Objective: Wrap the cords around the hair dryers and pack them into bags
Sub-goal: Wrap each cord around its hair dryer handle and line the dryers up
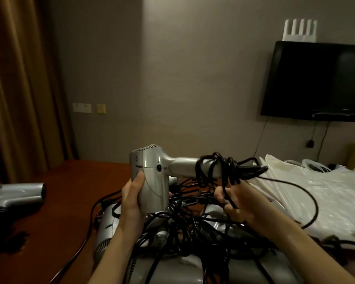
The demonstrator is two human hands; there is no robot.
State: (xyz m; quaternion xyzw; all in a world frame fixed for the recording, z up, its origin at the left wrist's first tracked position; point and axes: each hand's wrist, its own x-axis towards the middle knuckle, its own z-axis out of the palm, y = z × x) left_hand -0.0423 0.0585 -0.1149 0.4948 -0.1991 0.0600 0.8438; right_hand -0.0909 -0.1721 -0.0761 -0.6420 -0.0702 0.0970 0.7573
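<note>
Silver and held clear above the pile, the hair dryer lay sideways: its barrel pointed down into the left hand, whose fingers were curled round that barrel, while its handle ran out level toward the right. The black cord was looped in several untidy turns round the far end of that handle, so the coils sat just above and a little beyond the right hand. That hand's fingers were closed in a pinch on the free run of cord, which dropped from the coils, passed through the pinch and swung out in a wide loop to the right over the plastic bags (how much slack was left I could not tell). By my judgement the next turn hung on this: the handle's long axis lay left to right, so the right hand, being nearer, would have to carry the cord up and over across that axis. Below, more hair dryers lay tangled in cords on the red-brown counter.
</note>
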